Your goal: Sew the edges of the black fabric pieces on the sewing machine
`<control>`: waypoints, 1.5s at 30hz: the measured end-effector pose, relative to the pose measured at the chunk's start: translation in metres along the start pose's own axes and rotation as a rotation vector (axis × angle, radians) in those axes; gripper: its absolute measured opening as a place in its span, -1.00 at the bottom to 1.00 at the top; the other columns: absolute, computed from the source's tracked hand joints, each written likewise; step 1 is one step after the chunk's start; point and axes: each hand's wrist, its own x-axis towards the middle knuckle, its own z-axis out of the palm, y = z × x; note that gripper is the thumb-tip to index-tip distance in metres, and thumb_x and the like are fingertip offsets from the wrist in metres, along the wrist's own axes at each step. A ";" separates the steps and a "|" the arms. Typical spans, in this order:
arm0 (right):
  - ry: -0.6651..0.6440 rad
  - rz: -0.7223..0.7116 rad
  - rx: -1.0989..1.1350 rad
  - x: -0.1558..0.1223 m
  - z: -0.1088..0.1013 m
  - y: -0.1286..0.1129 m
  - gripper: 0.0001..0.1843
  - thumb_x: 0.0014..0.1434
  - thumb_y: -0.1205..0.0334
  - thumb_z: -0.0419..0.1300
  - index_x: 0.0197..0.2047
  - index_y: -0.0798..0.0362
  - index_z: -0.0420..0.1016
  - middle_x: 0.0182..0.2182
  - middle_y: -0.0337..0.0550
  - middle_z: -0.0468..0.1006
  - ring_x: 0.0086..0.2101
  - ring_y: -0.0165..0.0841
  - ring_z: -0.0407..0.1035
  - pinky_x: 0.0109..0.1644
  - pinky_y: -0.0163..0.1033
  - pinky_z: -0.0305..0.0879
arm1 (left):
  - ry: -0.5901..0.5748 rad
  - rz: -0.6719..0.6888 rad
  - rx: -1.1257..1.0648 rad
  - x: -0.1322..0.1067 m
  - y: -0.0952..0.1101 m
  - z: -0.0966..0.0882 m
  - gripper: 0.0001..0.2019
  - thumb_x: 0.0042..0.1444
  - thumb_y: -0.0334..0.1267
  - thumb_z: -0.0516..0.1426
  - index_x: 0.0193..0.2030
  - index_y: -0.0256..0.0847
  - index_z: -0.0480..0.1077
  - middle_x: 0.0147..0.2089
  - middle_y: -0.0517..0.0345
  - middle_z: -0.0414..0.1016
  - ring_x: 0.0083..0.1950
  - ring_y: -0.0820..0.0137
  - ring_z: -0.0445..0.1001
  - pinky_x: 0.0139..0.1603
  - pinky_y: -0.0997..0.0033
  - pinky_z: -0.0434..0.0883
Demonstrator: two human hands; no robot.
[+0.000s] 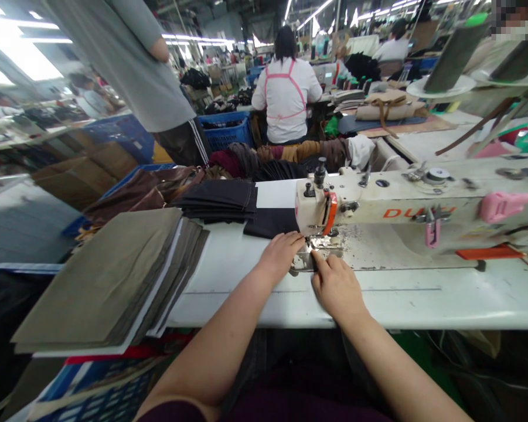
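Left hand (282,253): I see it lying flat on the white table (422,293), fingers stretched out and close together, their tips at the left edge of the metal plate (302,262). It grips nothing. I judge the flat palm is a way of pressing down, not of holding.

Right hand (336,287): It sits just beside the left one, knuckles raised and fingers bent down, with the forefinger reaching onto the plate. I cannot tell whether the fingertips pinch anything, as the hand's back hides them from me.

Metal plate: It is set into the bed directly under the head of the sewing machine (319,210), between the two hands and touched by both.

Machine arm: It runs off to my right, so the needle end faces the person.

Olive fabric stack (108,281): It lies on the table's left end and overhangs the near edge. I judge it is placed within the left arm's reach.

Dark folded pieces (220,199): They are piled behind the stack, left of the machine head and apart from both hands.

Seated co-worker (285,97): This person is at the next station with their back turned.

Standing person (134,64): This person is by the blue crates (226,133).
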 end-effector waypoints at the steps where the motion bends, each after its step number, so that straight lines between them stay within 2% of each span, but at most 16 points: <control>1: 0.005 -0.001 -0.004 0.000 0.000 0.000 -0.43 0.31 0.28 0.02 0.36 0.12 0.31 -0.20 -0.02 0.42 -0.15 -0.18 0.30 0.03 -0.12 0.22 | 0.006 0.010 -0.003 0.002 -0.001 -0.001 -0.61 0.36 -0.39 0.03 0.27 -0.14 0.38 0.33 0.02 0.42 0.36 0.31 0.34 0.37 0.18 0.26; 5: 0.022 -0.003 -0.011 0.000 0.000 0.000 -0.44 0.31 0.29 0.02 0.35 0.12 0.32 -0.21 -0.03 0.43 -0.15 -0.19 0.30 0.03 -0.12 0.22 | 0.022 0.027 -0.015 0.010 -0.005 -0.008 -0.71 0.36 -0.32 0.07 0.16 -0.08 0.46 0.22 0.09 0.51 0.26 0.33 0.41 0.25 0.25 0.35; 8: 0.030 -0.013 -0.012 -0.001 -0.001 0.001 -0.46 0.31 0.30 0.01 0.34 0.14 0.32 -0.22 -0.04 0.43 -0.16 -0.20 0.31 0.01 -0.14 0.22 | 0.015 -0.050 0.024 0.018 -0.012 -0.011 -0.70 0.35 -0.36 0.05 0.12 -0.06 0.49 0.17 0.11 0.53 0.21 0.33 0.43 0.20 0.25 0.39; 10: 0.037 -0.019 -0.015 -0.001 -0.001 0.001 -0.46 0.32 0.30 0.00 0.34 0.15 0.32 -0.23 -0.04 0.43 -0.18 -0.21 0.32 -0.01 -0.14 0.23 | 0.024 -0.139 0.072 0.021 -0.018 -0.012 -0.66 0.35 -0.39 0.01 0.17 -0.08 0.46 0.20 0.04 0.49 0.23 0.29 0.41 0.23 0.16 0.38; 13: 0.063 -0.029 -0.019 -0.002 -0.001 0.001 -0.47 0.32 0.30 0.00 0.32 0.17 0.33 -0.23 -0.04 0.43 -0.19 -0.21 0.32 -0.01 -0.15 0.23 | 0.046 -0.229 0.111 0.019 -0.027 -0.011 -0.55 0.33 -0.45 -0.05 0.29 -0.08 0.36 0.33 -0.05 0.38 0.35 0.19 0.31 0.31 -0.07 0.31; 16: 0.087 -0.043 -0.024 -0.003 0.001 0.002 -0.48 0.31 0.32 0.00 0.31 0.18 0.35 -0.24 -0.04 0.44 -0.19 -0.21 0.32 -0.01 -0.14 0.24 | 0.014 -0.257 0.117 0.012 -0.031 -0.007 -0.43 0.29 -0.53 -0.10 0.37 -0.02 0.27 0.41 -0.05 0.29 0.45 0.15 0.19 0.36 -0.24 0.21; 19: 0.093 -0.048 -0.036 -0.003 0.003 0.002 -0.48 0.31 0.32 0.00 0.31 0.18 0.34 -0.25 -0.04 0.43 -0.19 -0.21 0.32 -0.02 -0.14 0.25 | -0.002 -0.266 0.137 0.004 -0.029 -0.003 -0.39 0.28 -0.54 -0.11 0.42 -0.04 0.22 0.44 -0.08 0.25 0.47 0.10 0.16 0.38 -0.28 0.18; 23: 0.086 -0.045 -0.046 -0.003 0.003 0.002 -0.48 0.32 0.30 0.00 0.31 0.17 0.34 -0.24 -0.05 0.43 -0.19 -0.21 0.32 -0.01 -0.15 0.24 | 0.011 -0.356 0.211 -0.004 -0.016 -0.003 -0.47 0.33 -0.48 -0.12 0.39 -0.16 0.26 0.41 -0.17 0.28 0.44 0.01 0.22 0.34 -0.28 0.26; 26: 0.076 -0.040 -0.039 -0.002 0.002 0.002 -0.48 0.32 0.29 0.00 0.31 0.18 0.34 -0.25 -0.05 0.43 -0.20 -0.21 0.32 -0.02 -0.14 0.25 | 0.010 -0.526 0.303 -0.013 -0.001 -0.010 -0.50 0.32 -0.51 -0.11 0.36 -0.32 0.30 0.37 -0.33 0.31 0.37 -0.04 0.32 0.27 -0.19 0.36; 29: 0.080 -0.036 -0.010 -0.003 0.002 0.002 -0.48 0.32 0.29 -0.01 0.31 0.17 0.34 -0.26 -0.06 0.43 -0.21 -0.21 0.33 -0.01 -0.14 0.26 | -0.051 -0.699 0.390 -0.026 0.015 -0.022 -0.54 0.27 -0.58 -0.10 0.23 -0.52 0.39 0.23 -0.51 0.39 0.18 -0.04 0.49 0.02 0.00 0.54; 31: 0.091 -0.024 0.042 -0.004 0.001 0.003 -0.50 0.33 0.29 -0.02 0.30 0.15 0.36 -0.25 -0.06 0.44 -0.20 -0.22 0.34 0.00 -0.14 0.26 | -0.099 -0.740 0.413 -0.035 0.024 -0.032 -0.61 0.25 -0.59 -0.08 0.06 -0.54 0.49 0.08 -0.48 0.47 0.02 0.04 0.55 -0.16 0.16 0.58; 33: 0.105 0.003 0.130 -0.005 0.000 0.004 -0.54 0.36 0.25 -0.02 0.25 0.14 0.40 -0.22 -0.05 0.47 -0.19 -0.23 0.37 0.02 -0.15 0.27 | -0.124 -0.714 0.413 -0.045 0.030 -0.040 -0.68 0.26 -0.56 -0.05 -0.06 -0.50 0.52 -0.05 -0.35 0.49 -0.09 0.13 0.56 -0.22 0.24 0.56; 36: 0.118 0.071 0.285 -0.008 -0.002 0.008 -0.63 0.40 0.15 -0.04 0.11 0.10 0.46 -0.14 -0.03 0.52 -0.13 -0.23 0.41 0.02 -0.17 0.27 | -0.093 -0.630 0.410 -0.057 0.031 -0.046 -0.78 0.32 -0.41 0.03 -0.09 -0.42 0.50 -0.11 -0.22 0.47 -0.10 0.17 0.52 -0.17 0.23 0.53; 40: 0.105 0.129 0.402 -0.014 -0.004 0.011 -0.65 0.43 0.04 -0.06 -0.07 0.04 0.46 -0.17 -0.05 0.55 -0.16 -0.22 0.42 -0.03 -0.16 0.25 | -0.004 -0.499 0.382 -0.070 0.021 -0.043 -0.81 0.35 -0.18 0.10 -0.14 -0.26 0.47 -0.09 -0.09 0.44 -0.03 0.16 0.44 -0.05 0.19 0.47; 43: 0.077 0.094 0.437 -0.018 -0.007 0.008 -0.64 0.42 0.00 -0.04 -0.15 0.01 0.48 -0.23 -0.06 0.53 -0.19 -0.23 0.41 -0.02 -0.16 0.24 | 0.031 -0.405 0.340 -0.080 0.011 -0.040 -0.82 0.36 -0.17 0.09 -0.18 -0.19 0.45 -0.08 -0.03 0.44 0.00 0.17 0.42 0.01 0.18 0.44; 45: 0.055 0.084 0.477 -0.019 -0.010 0.004 -0.65 0.40 -0.01 -0.01 -0.15 0.00 0.50 -0.24 -0.08 0.52 -0.20 -0.24 0.40 -0.03 -0.17 0.25 | 0.081 -0.368 0.304 -0.089 0.002 -0.038 -0.83 0.36 -0.17 0.08 -0.12 -0.19 0.44 -0.02 -0.05 0.46 0.06 0.16 0.43 0.09 0.15 0.42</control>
